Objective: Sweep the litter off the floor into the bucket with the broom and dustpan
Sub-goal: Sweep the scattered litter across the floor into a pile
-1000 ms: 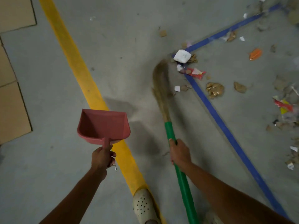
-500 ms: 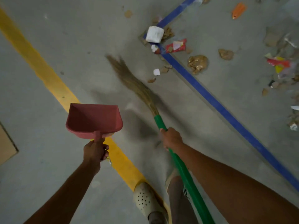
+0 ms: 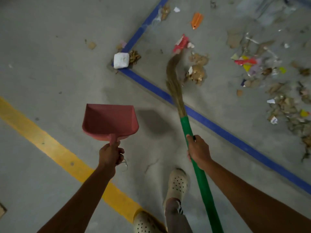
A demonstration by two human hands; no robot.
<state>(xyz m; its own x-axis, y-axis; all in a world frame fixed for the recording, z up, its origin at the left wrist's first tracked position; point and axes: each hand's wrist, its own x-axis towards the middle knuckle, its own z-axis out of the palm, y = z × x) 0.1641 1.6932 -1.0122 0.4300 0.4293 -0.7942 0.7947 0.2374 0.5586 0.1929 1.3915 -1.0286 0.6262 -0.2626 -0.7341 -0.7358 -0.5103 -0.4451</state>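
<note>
Head view: left hand [image 3: 110, 154] is gripping the red dustpan [image 3: 110, 121] handle; right hand [image 3: 198, 151] is clutching the green broom [image 3: 186, 125], bristles reaching the far litter [image 3: 196, 72].

Cream perforated clogs [image 3: 177, 182], bare forearms [image 3: 80, 195]

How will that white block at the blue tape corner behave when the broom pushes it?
The white block looks like foam or wadded paper, so probably light. Its boxy shape suggests skidding or tumbling, not rolling. The broom has long floppy-looking bristles that may bend around it.
</note>
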